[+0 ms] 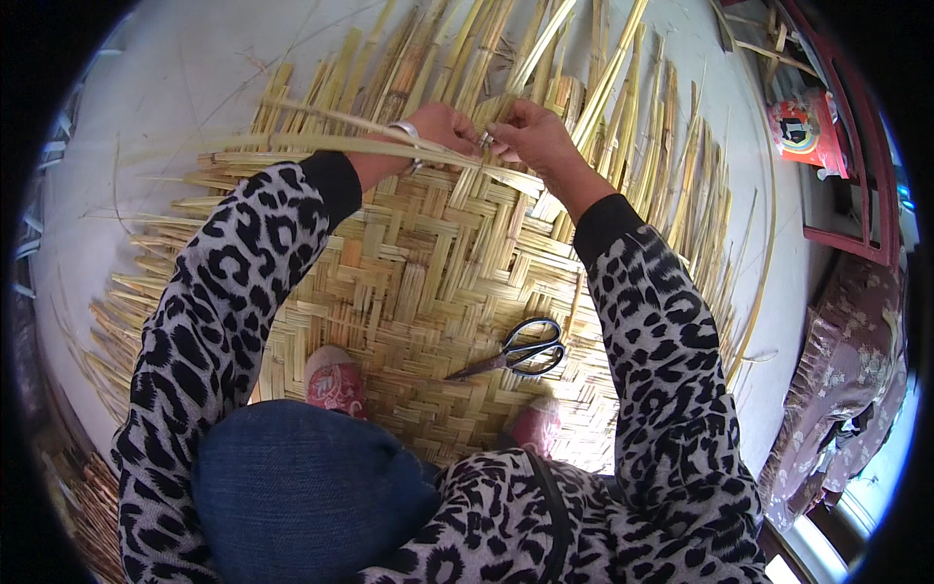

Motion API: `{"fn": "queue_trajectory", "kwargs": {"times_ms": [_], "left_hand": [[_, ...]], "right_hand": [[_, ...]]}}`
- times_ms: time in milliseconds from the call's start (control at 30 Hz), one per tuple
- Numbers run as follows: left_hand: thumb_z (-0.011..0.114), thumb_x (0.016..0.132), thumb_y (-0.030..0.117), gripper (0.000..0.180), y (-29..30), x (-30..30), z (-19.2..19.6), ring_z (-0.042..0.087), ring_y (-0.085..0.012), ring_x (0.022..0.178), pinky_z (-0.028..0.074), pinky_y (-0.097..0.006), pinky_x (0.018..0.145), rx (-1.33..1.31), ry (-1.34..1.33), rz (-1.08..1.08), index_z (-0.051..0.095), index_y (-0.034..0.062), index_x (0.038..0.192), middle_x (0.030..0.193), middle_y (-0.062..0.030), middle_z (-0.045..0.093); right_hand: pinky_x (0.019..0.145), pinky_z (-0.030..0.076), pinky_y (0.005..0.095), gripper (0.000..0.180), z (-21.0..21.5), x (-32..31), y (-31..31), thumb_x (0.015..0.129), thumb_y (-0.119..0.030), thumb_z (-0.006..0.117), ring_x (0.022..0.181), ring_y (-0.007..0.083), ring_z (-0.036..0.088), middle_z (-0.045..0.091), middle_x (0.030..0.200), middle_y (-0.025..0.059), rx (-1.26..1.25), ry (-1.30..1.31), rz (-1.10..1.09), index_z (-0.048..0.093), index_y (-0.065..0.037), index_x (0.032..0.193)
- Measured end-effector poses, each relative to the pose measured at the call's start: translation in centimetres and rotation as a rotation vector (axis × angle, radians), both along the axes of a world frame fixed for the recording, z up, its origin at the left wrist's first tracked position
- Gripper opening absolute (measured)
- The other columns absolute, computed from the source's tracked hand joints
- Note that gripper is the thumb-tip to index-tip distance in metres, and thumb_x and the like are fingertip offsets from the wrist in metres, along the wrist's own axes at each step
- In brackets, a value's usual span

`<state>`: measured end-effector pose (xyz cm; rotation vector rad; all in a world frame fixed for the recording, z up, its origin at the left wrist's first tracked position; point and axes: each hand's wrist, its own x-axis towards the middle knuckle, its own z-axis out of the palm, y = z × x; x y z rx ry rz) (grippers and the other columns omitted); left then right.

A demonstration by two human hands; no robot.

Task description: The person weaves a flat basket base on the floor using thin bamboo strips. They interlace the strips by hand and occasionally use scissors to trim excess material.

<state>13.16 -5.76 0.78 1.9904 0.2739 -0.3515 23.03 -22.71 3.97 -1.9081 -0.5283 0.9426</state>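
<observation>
A large mat point(409, 282) woven from pale split reed strips spreads below me, its loose strip ends fanning out at the far and side edges. My left hand point(440, 128), with a bracelet at the wrist, is closed near the mat's far edge, its fingers pinching a reed strip. My right hand point(533, 136) is just beside it, thumb and finger pinched together at the same spot. Long loose strips point(321, 142) cross leftward beneath and beside the left hand. What lies exactly between the fingertips is small and partly hidden.
Black-handled scissors point(508, 358) lie on the mat between my two feet in pink patterned footwear point(336, 382). At the right stand a dark red frame point(866, 117), a red bag point(822, 146) and brown floral cloth point(842, 360). Pale floor point(156, 107) surrounds the mat.
</observation>
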Motion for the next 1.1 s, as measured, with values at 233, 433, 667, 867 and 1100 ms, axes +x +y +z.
{"fn": "queue_trajectory", "kwargs": {"times_ms": [233, 433, 667, 867, 1100], "left_hand": [[0.08, 0.073, 0.021, 0.025, -1.3, -1.8, -0.8, 0.064, -0.0172, 0.064, 0.049, -0.035, 0.059, 0.245, -0.168, 0.122, 0.066, -0.0004, 0.077, 0.068, -0.0092, 0.065], [0.075, 0.081, 0.012, 0.018, -1.7, -1.6, -0.5, 0.061, -0.0138, 0.054, 0.047, -0.028, 0.047, -0.321, 0.044, 0.282, 0.065, -0.0032, 0.079, 0.066, -0.0073, 0.063], [0.076, 0.08, 0.019, 0.023, -2.0, -1.5, -1.0, 0.06, -0.0141, 0.056, 0.048, -0.03, 0.051, -0.174, -0.024, 0.271, 0.067, -0.0024, 0.081, 0.067, -0.0071, 0.064], [0.075, 0.079, 0.03, 0.032, -1.7, -1.3, -0.2, 0.051, -0.0153, 0.055, 0.044, -0.035, 0.054, 0.217, -0.167, 0.097, 0.066, -0.0002, 0.074, 0.061, -0.0082, 0.058], [0.069, 0.084, 0.025, 0.025, -2.7, -1.3, 0.7, 0.061, -0.0313, 0.071, 0.046, -0.042, 0.063, 0.502, -0.065, 0.008, 0.057, 0.0031, 0.084, 0.077, -0.0144, 0.062]], "right_hand": [[0.062, 0.051, 0.0368, 0.033, -0.8, 0.1, 1.1, 0.078, -0.027, 0.076, 0.068, 0.0223, 0.064, 0.063, 0.073, 0.0128, -0.021, -0.283, 0.127, 0.06, 0.001, 0.083], [0.066, 0.053, 0.0433, 0.03, 0.3, -0.1, 0.9, 0.08, -0.027, 0.071, 0.074, 0.0355, 0.066, 0.066, 0.078, 0.0195, -0.086, -0.609, 0.225, 0.063, -0.001, 0.091], [0.065, 0.052, 0.0403, 0.024, 0.6, 0.0, 1.8, 0.083, -0.026, 0.069, 0.072, 0.0351, 0.065, 0.067, 0.079, 0.0164, -0.113, -0.82, 0.131, 0.065, -0.004, 0.093], [0.065, 0.052, 0.0412, 0.025, 2.9, 3.9, 3.1, 0.084, -0.028, 0.069, 0.071, 0.0363, 0.065, 0.067, 0.077, 0.0173, 0.064, -1.042, 0.078, 0.066, -0.004, 0.092], [0.072, 0.053, 0.0382, 0.039, 4.1, 4.6, 1.0, 0.091, -0.041, 0.062, 0.071, 0.0251, 0.068, 0.069, 0.075, 0.0116, -0.257, -0.816, 0.198, 0.065, -0.004, 0.103]]}}
